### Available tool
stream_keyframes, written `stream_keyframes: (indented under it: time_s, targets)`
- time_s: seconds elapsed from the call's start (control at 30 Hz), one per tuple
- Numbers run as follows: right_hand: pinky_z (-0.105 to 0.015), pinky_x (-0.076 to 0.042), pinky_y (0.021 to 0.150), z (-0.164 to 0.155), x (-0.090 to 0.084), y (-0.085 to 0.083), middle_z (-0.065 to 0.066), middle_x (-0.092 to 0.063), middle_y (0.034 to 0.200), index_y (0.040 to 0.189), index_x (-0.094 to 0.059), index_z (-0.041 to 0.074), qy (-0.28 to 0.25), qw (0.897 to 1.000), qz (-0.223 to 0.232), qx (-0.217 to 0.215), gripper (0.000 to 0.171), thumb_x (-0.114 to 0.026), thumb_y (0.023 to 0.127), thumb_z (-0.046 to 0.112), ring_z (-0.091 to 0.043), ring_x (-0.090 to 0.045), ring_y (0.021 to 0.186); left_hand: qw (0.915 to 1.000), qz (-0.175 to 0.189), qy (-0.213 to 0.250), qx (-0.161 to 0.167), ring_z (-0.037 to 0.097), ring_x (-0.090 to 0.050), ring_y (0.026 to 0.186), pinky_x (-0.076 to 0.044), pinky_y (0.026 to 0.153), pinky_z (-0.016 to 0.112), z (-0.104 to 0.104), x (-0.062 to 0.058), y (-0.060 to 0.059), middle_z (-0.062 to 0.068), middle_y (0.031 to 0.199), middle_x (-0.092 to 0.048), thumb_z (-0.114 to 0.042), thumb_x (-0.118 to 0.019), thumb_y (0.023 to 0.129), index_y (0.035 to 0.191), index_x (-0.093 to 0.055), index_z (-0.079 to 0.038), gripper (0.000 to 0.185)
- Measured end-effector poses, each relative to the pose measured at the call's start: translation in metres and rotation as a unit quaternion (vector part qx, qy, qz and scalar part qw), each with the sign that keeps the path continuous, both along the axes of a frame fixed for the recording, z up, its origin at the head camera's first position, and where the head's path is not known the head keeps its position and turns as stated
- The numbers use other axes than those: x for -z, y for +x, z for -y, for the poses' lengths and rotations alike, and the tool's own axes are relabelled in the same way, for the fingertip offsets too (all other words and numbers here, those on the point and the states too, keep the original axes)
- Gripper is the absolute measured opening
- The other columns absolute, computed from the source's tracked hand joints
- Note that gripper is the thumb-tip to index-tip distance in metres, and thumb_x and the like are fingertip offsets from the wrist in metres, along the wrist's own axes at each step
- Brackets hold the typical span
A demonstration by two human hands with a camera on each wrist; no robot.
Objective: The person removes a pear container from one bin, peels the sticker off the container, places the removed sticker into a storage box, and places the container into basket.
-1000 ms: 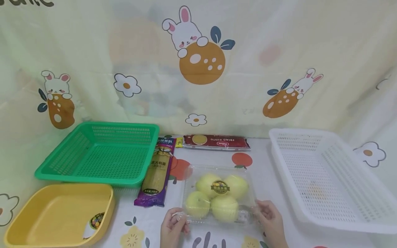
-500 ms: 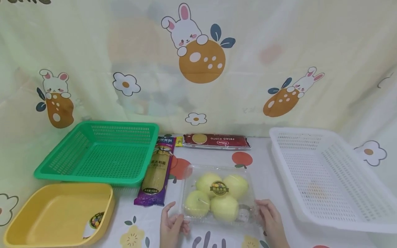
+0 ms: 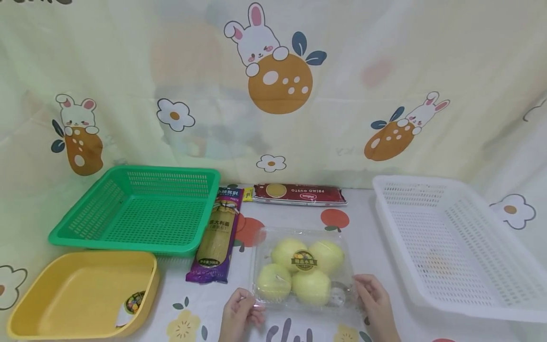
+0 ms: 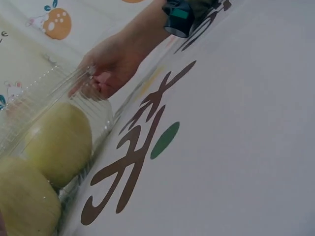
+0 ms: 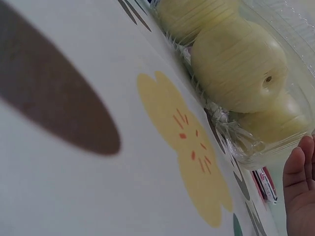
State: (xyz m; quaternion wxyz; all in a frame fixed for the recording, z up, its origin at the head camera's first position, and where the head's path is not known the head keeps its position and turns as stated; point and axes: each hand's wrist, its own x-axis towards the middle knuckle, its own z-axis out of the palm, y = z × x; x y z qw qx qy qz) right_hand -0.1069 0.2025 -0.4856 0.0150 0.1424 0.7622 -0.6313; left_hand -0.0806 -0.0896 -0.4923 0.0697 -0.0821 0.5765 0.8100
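Apple box (image 3: 302,268) gripped by left hand (image 3: 240,311), right hand (image 3: 372,300); cartoon-print tablecloth (image 3: 376,247), matching backdrop (image 3: 384,71).

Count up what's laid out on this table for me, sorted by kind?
Baskets: 2, the green basket and the white basket.
Yellow tray: 1.
Pasta packets: 2, the purple packet and the red packet.
Clear apple box: 1, with 4 apples.
Total: 6.
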Motion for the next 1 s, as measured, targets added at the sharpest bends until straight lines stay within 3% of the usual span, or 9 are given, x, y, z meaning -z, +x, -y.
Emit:
stream_keyframes:
  time_s: [0.1, 0.17, 0.23, 0.37, 0.47, 0.6, 0.67, 0.87, 1.0]
  targets:
    - [-0.025, -0.046, 0.062, -0.003, -0.001, -0.001, -0.004, -0.061, 0.091, 0.111, -0.049, 0.005, 0.035, 0.999, -0.021, 0.000, 0.035, -0.049, 0.092, 0.034, -0.011, -0.055, 0.074, 0.9999, -0.011, 0.011, 0.005, 0.012, -0.058, 0.053, -0.048, 0.050, 0.023, 0.000, 0.002, 0.001, 0.013, 0.071, -0.065, -0.004, -0.043, 0.088, 0.081, -0.043, -0.002, 0.008]
    - [-0.026, -0.046, 0.057, -0.008, 0.001, -0.005, -0.007, -0.059, 0.086, 0.111, -0.051, 0.004, 0.083, 0.994, -0.066, 0.008, 0.030, -0.051, 0.092, 0.027, -0.013, -0.054, 0.067, 0.9996, -0.018, 0.022, 0.004, 0.013, -0.058, 0.052, -0.048, 0.049, 0.023, 0.000, 0.003, 0.000, 0.013, 0.070, -0.064, -0.003, -0.043, 0.088, 0.081, -0.043, 0.000, 0.008]
    - [-0.024, -0.046, 0.055, -0.018, 0.011, -0.012, -0.006, -0.059, 0.084, 0.110, -0.054, 0.008, 0.147, 0.982, -0.119, 0.025, 0.026, -0.053, 0.091, 0.027, -0.013, -0.054, 0.065, 0.9995, -0.017, 0.026, 0.001, 0.013, -0.057, 0.051, -0.047, 0.048, 0.023, -0.001, 0.003, 0.000, 0.012, 0.069, -0.064, -0.003, -0.043, 0.088, 0.080, -0.044, 0.000, 0.008]
    - [-0.020, -0.044, 0.055, -0.037, 0.031, -0.032, 0.003, -0.061, 0.084, 0.107, -0.058, 0.019, 0.245, 0.945, -0.213, 0.045, 0.022, -0.057, 0.088, 0.030, -0.008, -0.055, 0.064, 0.9998, -0.003, 0.019, -0.010, 0.013, -0.056, 0.050, -0.046, 0.047, 0.022, -0.003, 0.004, -0.001, 0.011, 0.068, -0.064, -0.004, -0.043, 0.087, 0.078, -0.044, -0.003, 0.009]
    - [-0.018, -0.044, 0.056, -0.026, 0.009, -0.038, 0.005, -0.062, 0.083, 0.104, -0.060, 0.016, 0.259, 0.931, -0.258, 0.023, 0.020, -0.060, 0.087, 0.026, -0.007, -0.056, 0.063, 0.9998, 0.000, 0.017, -0.013, 0.013, -0.056, 0.050, -0.046, 0.047, 0.022, -0.003, 0.004, -0.002, 0.010, 0.068, -0.064, -0.003, -0.042, 0.087, 0.078, -0.044, -0.005, 0.010]
    - [-0.018, -0.045, 0.055, 0.011, -0.042, -0.035, -0.003, -0.062, 0.078, 0.097, -0.062, 0.003, 0.214, 0.923, -0.318, -0.031, 0.014, -0.062, 0.083, 0.005, -0.011, -0.056, 0.060, 0.9997, -0.004, 0.020, -0.012, 0.013, -0.056, 0.051, -0.046, 0.048, 0.022, -0.003, 0.003, -0.003, 0.009, 0.068, -0.064, -0.003, -0.042, 0.087, 0.078, -0.044, -0.006, 0.010]
    - [-0.017, -0.045, 0.054, 0.027, -0.055, -0.036, -0.004, -0.062, 0.076, 0.093, -0.063, 0.001, 0.190, 0.922, -0.330, -0.061, 0.014, -0.063, 0.079, -0.002, -0.011, -0.056, 0.060, 0.9997, -0.005, 0.022, -0.011, 0.013, -0.056, 0.051, -0.046, 0.048, 0.022, -0.003, 0.003, -0.003, 0.009, 0.068, -0.064, -0.003, -0.043, 0.087, 0.078, -0.044, -0.004, 0.009]
    - [-0.022, -0.047, 0.058, 0.058, -0.062, -0.047, 0.004, -0.060, 0.075, 0.089, -0.063, 0.004, 0.186, 0.935, -0.270, -0.136, 0.010, -0.066, 0.079, 0.004, -0.008, -0.054, 0.066, 0.9998, 0.006, 0.013, -0.011, 0.013, -0.057, 0.053, -0.047, 0.050, 0.022, -0.002, 0.003, -0.003, 0.007, 0.068, -0.063, -0.004, -0.043, 0.086, 0.081, -0.045, -0.004, 0.005]
    - [-0.023, -0.046, 0.056, 0.069, -0.059, -0.054, 0.007, -0.058, 0.072, 0.083, -0.063, 0.006, 0.202, 0.928, -0.267, -0.163, 0.008, -0.068, 0.077, 0.004, -0.008, -0.052, 0.063, 0.9996, 0.001, 0.020, -0.021, 0.012, -0.056, 0.053, -0.046, 0.050, 0.021, -0.001, 0.003, -0.003, 0.005, 0.066, -0.062, -0.003, -0.045, 0.085, 0.081, -0.045, -0.002, 0.004]
